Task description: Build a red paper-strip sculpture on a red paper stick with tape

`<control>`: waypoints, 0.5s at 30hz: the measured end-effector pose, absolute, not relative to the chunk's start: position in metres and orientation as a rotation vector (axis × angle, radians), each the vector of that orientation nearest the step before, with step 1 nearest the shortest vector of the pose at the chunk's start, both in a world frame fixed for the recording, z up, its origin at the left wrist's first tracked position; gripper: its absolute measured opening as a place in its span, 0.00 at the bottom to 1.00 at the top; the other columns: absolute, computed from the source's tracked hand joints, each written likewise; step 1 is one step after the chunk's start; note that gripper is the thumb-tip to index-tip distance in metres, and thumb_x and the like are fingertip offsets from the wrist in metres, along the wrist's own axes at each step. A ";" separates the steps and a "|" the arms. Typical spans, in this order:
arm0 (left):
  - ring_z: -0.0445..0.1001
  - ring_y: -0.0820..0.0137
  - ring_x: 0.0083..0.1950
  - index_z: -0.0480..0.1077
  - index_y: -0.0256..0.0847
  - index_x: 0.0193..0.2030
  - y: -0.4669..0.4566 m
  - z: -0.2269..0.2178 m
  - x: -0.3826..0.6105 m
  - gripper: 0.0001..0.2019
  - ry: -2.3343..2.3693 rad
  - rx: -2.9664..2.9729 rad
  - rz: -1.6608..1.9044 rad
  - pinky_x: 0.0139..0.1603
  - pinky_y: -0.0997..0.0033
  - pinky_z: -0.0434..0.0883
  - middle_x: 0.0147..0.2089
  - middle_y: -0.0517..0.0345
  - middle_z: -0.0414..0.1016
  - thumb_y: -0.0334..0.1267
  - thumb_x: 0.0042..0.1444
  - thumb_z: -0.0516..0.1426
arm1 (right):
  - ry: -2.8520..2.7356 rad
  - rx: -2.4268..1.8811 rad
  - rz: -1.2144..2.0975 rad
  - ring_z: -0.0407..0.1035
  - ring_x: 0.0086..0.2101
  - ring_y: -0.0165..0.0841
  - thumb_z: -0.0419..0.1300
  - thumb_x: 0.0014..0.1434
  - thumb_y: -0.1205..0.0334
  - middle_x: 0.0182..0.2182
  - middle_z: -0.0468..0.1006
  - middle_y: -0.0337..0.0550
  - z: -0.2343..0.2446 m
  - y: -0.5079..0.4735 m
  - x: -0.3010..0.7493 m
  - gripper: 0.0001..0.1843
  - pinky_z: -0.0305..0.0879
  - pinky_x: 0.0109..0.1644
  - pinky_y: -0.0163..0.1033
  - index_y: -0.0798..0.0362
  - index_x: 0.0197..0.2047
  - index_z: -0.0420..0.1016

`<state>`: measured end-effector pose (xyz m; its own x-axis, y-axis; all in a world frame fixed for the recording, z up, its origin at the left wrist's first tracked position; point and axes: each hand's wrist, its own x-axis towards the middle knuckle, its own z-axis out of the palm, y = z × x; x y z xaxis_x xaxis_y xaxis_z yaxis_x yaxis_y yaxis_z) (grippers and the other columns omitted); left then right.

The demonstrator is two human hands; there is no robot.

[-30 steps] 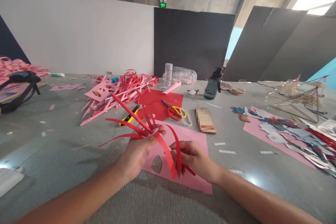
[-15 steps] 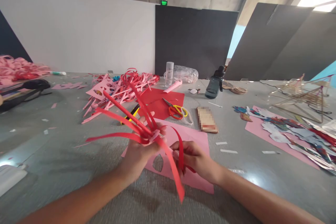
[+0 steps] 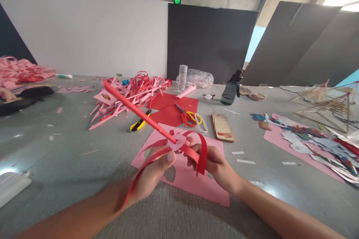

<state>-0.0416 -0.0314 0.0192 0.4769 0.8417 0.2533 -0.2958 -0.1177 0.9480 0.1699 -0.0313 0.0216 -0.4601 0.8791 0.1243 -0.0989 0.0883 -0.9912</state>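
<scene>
A red paper flower (image 3: 140, 114) with a rolled stem and long strips is between my hands; the stem points up and to the left, and a pale pink paper piece (image 3: 177, 142) sits at its base. My left hand (image 3: 154, 168) is closed around the base, thumb on top, with one strip trailing down over the wrist. My right hand (image 3: 210, 160) pinches a curled red paper strip (image 3: 202, 153) on the right side. Under both hands lies a pink paper sheet (image 3: 215, 190) with cut-out holes. Several fingertips are hidden by the strips.
Beyond the pink sheet are red paper (image 3: 168, 106), scissors (image 3: 190, 117), a utility knife (image 3: 140, 121) and a phone-shaped object (image 3: 223, 127). A heap of paper strips (image 3: 134, 93), a clear bottle (image 3: 183, 78) and a dark water bottle (image 3: 231, 89) stand farther back. Paper cut-outs (image 3: 308, 138) lie right.
The paper flower has turned so its stem stands out and its strips hang toward me and right. My right hand has shifted slightly up along the curled strip.
</scene>
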 end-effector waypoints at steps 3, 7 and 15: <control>0.74 0.54 0.59 0.78 0.45 0.43 -0.038 0.030 -0.038 0.20 0.628 1.363 1.113 0.64 0.48 0.69 0.44 0.51 0.80 0.59 0.65 0.57 | -1.616 -0.807 1.408 0.69 0.36 0.32 0.64 0.66 0.53 0.38 0.79 0.42 0.022 -0.033 0.167 0.10 0.65 0.41 0.37 0.49 0.42 0.81; 0.77 0.55 0.57 0.79 0.46 0.38 -0.044 0.036 -0.040 0.16 0.730 1.398 1.147 0.65 0.50 0.71 0.40 0.53 0.81 0.55 0.65 0.58 | -1.690 -0.876 1.240 0.72 0.44 0.37 0.59 0.70 0.54 0.44 0.79 0.45 0.018 -0.031 0.164 0.11 0.67 0.48 0.42 0.48 0.45 0.80; 0.75 0.63 0.42 0.75 0.44 0.34 -0.054 0.042 -0.037 0.13 0.988 1.526 1.233 0.47 0.63 0.76 0.35 0.57 0.75 0.51 0.63 0.61 | -1.623 -0.856 0.434 0.66 0.38 0.33 0.54 0.71 0.63 0.35 0.71 0.39 0.024 -0.036 0.176 0.07 0.63 0.43 0.40 0.48 0.41 0.72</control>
<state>-0.0369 -0.0536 0.0416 0.1797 0.9505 0.2534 0.0408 -0.2646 0.9635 0.1764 -0.0356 0.0241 -0.0397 0.7305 0.6817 0.2930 0.6608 -0.6910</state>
